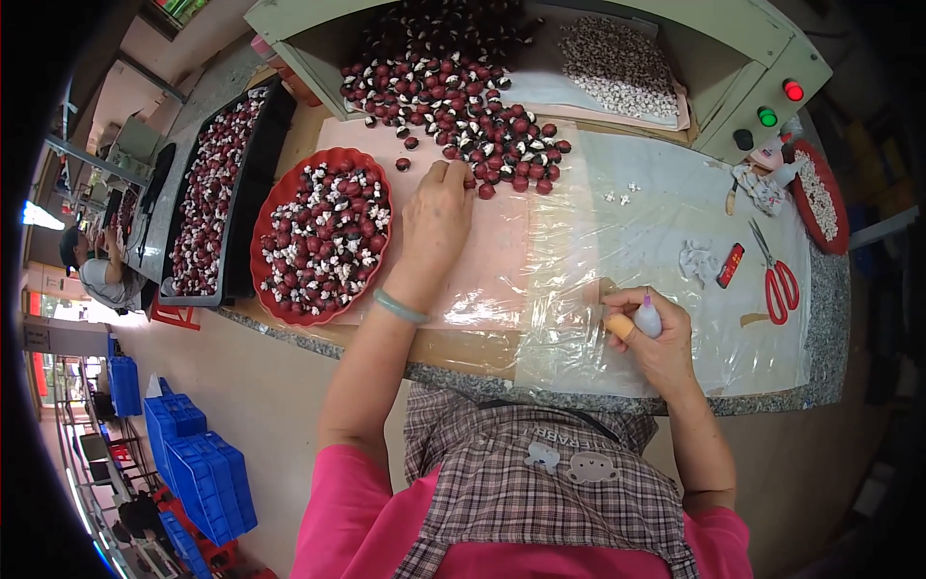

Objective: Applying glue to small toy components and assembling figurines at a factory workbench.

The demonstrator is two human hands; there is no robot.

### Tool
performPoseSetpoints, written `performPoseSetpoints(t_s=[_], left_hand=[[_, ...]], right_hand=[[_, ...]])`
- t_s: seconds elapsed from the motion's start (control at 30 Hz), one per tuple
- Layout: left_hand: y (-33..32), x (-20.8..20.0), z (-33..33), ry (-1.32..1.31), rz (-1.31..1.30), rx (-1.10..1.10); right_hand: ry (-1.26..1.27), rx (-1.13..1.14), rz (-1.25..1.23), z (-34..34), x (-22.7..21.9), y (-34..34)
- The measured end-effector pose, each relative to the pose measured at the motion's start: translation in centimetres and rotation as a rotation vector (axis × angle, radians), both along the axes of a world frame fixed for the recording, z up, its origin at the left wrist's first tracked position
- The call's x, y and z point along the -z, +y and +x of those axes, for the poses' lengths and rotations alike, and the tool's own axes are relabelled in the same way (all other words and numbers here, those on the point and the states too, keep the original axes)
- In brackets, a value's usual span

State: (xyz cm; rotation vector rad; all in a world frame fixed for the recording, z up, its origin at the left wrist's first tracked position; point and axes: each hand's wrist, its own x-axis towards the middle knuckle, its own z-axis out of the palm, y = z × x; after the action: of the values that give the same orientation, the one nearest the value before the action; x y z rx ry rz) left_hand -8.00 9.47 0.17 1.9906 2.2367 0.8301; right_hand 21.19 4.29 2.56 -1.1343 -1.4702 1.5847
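Note:
My left hand [436, 214], with a pale green bangle at the wrist, reaches to the near edge of a pile of dark red and black balls [521, 145]. Its fingers are closed at a dark red ball [470, 179]; the grip is partly hidden. My right hand [664, 340] is wrapped round a small whitish squeeze bottle [647, 319] with a purple tip, held upright above the plastic-covered table. An orange finger cot [620, 327] covers one of its fingers. Left of my left forearm stands a red scalloped bowl [262, 246] of similar balls mixed with small white pieces.
A black crate [231, 261] of balls stands far left. White pieces [627, 72] lie inside the open-fronted cabinet [772, 58]. At right are red-handled scissors [779, 285], a red lighter [730, 265] and a red dish [818, 198]. Blue crates [207, 473] sit on the floor; a person [106, 265] is beyond.

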Motion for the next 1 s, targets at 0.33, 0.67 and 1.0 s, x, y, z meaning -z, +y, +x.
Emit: performPoseSetpoints(t_s=[0.33,0.67,1.0], left_hand=[[-2.6,-0.7,0.7,-0.98,-0.08,0.115],[-8.1,-2.1,5.3,-1.784,-0.305,0.297],[-9.1,-1.9,7.2,-1.829,-0.423,0.343]], right_hand=[[0.08,-0.014,-0.002,0.6,0.3,0.8],[0.211,-0.046,-0.002,0.8,0.0,1.1],[0.285,0.173,0.085,0.9,-1.4,0.6]])
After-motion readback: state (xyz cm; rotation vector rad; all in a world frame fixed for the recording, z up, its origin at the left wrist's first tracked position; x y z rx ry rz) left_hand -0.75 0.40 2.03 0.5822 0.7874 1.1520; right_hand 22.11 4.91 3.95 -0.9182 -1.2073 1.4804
